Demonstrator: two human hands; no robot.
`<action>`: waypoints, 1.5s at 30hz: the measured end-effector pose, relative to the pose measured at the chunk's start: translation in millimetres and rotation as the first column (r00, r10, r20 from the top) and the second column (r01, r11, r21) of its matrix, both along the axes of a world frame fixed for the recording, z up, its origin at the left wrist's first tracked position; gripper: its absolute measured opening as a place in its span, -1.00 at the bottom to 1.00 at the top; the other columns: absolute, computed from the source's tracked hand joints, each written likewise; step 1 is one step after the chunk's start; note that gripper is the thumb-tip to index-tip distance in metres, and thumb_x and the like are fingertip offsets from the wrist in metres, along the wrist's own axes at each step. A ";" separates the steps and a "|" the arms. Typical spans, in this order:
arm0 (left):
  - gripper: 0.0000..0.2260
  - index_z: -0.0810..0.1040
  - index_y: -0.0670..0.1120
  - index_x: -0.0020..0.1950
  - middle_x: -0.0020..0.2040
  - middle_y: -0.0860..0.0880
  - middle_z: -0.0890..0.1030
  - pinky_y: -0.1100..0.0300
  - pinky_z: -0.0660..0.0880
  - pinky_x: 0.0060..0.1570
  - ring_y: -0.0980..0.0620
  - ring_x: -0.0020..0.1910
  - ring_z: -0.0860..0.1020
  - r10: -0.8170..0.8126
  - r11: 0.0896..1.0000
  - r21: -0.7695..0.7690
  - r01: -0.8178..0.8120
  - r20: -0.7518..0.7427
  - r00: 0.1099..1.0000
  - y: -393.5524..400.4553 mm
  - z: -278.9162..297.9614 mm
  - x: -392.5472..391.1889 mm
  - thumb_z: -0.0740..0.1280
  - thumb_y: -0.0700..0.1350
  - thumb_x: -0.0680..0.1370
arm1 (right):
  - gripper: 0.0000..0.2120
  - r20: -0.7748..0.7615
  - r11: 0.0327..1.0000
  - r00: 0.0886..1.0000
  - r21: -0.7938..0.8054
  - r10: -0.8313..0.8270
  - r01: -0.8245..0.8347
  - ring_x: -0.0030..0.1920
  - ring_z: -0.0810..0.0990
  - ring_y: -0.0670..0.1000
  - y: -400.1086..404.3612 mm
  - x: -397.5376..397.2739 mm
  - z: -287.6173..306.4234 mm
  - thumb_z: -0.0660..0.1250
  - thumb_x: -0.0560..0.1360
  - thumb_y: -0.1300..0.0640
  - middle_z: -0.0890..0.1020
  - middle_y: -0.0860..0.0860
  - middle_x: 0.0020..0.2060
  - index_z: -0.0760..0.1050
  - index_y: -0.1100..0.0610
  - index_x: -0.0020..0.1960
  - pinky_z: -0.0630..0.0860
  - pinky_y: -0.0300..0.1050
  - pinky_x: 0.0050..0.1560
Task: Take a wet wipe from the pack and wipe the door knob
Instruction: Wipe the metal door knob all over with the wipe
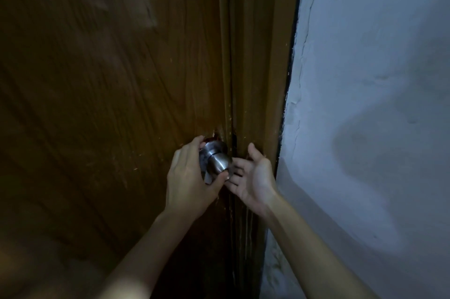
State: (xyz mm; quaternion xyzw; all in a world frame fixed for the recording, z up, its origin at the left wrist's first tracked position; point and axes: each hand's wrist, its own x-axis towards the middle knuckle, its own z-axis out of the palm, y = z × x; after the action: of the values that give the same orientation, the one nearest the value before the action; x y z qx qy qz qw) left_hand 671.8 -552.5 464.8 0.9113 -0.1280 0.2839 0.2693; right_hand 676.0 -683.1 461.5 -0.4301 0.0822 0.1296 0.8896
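A brushed-metal door knob (216,158) sticks out of the brown wooden door (109,104) near its right edge. My left hand (187,177) curls around the knob from the left, fingers over the top and thumb under it. A small pale scrap, seemingly the wet wipe (207,178), shows between that palm and the knob's underside; most of it is hidden. My right hand (253,177) hovers just right of the knob, palm up with fingers spread, holding nothing. Its fingertips are close to the knob's face. The pack is out of view.
The door frame (255,79) runs vertically just right of the knob. Beyond it stands a rough pale painted wall (365,104) with cracks along the frame edge. The scene is dim.
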 end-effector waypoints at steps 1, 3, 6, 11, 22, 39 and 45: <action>-0.26 0.26 -0.08 0.40 0.27 -0.03 0.48 0.27 0.25 0.14 0.03 0.26 0.37 -0.001 1.000 -0.007 0.001 0.001 1.000 -0.5 0.3 0.0 0.50 0.02 0.31 | -0.37 0.027 0.998 0.999 -0.055 -0.036 0.038 0.31 0.42 0.15 0.7 0.2 0.9 0.00 0.55 -0.18 0.44 0.23 0.31 0.29 0.30 0.36 0.22 0.10 0.43; -0.26 0.25 -0.07 0.40 0.27 -0.01 0.47 0.30 0.23 0.12 0.05 0.26 0.37 -0.003 1.000 -0.019 0.003 0.000 1.000 -1.4 -0.2 0.1 0.49 0.02 0.32 | -0.44 0.084 0.986 0.990 -0.112 -0.117 0.126 0.28 0.45 0.11 3.8 -0.9 0.9 0.00 0.57 -0.13 0.49 0.17 0.28 0.32 0.26 0.35 0.27 0.09 0.40; -0.26 0.24 -0.06 0.41 0.28 0.00 0.47 0.30 0.22 0.13 0.06 0.26 0.36 0.007 1.000 -0.017 -0.006 0.007 1.000 -1.1 -1.7 1.5 0.48 0.04 0.32 | -0.49 0.106 0.988 0.992 -0.128 -0.071 0.085 0.28 0.45 0.10 10.0 -5.3 -3.1 0.00 0.57 -0.13 0.52 0.14 0.24 0.39 0.20 0.31 0.26 0.10 0.41; -0.25 0.23 -0.08 0.41 0.29 -0.02 0.47 0.29 0.23 0.14 0.03 0.26 0.38 0.007 1.000 -0.011 -0.007 0.008 1.000 -0.7 -3.6 2.8 0.49 0.04 0.32 | -0.62 0.313 0.873 0.947 -0.438 -0.077 0.216 0.09 0.55 -0.05 19.2 -6.6 5.1 0.09 0.50 -0.20 0.61 0.00 0.03 0.54 -0.01 0.06 0.41 -0.01 0.24; -0.27 0.26 -0.10 0.40 0.26 -0.05 0.49 0.26 0.25 0.12 0.00 0.24 0.40 0.017 1.000 -0.015 -0.017 0.016 1.000 -1.0 -3.9 4.0 0.49 0.02 0.31 | -0.57 0.200 0.914 0.975 -0.372 -0.095 0.165 0.01 0.50 -0.09 23.7 -5.0 11.4 0.00 0.58 -0.13 0.56 0.02 0.05 0.38 0.08 0.29 0.35 -0.13 0.12; -0.79 0.51 -0.15 0.11 -0.02 -0.12 0.61 0.11 0.48 0.04 -0.01 -0.02 0.58 -0.321 0.351 -0.836 -0.422 -0.530 0.785 -4.0 -21.2 -22.7 0.12 -0.19 0.58 | -0.35 -0.020 0.992 0.999 0.114 0.049 -0.047 0.36 0.33 0.18 -1.6 -13.9 1.6 -0.05 0.54 -0.19 0.40 0.22 0.35 0.18 0.28 0.41 0.12 0.19 0.38; -0.75 0.49 -0.19 0.16 0.15 -0.19 0.57 0.04 0.43 0.09 -0.10 0.11 0.53 -0.596 0.047 -0.842 -0.538 -0.455 0.661 -5.8 3.8 -8.1 0.13 -0.13 0.58 | -0.34 -0.019 0.989 0.989 -0.012 0.150 -0.150 0.40 0.26 0.09 -4.4 -8.8 4.1 -0.09 0.53 -0.23 0.42 0.18 0.34 0.28 0.26 0.36 0.10 0.14 0.38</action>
State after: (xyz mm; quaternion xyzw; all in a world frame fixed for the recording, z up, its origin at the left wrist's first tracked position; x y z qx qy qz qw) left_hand 663.7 -558.3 468.5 0.4703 0.2079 -0.1237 0.8487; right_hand 667.2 -687.5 465.6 -0.4400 0.0586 0.1994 0.8736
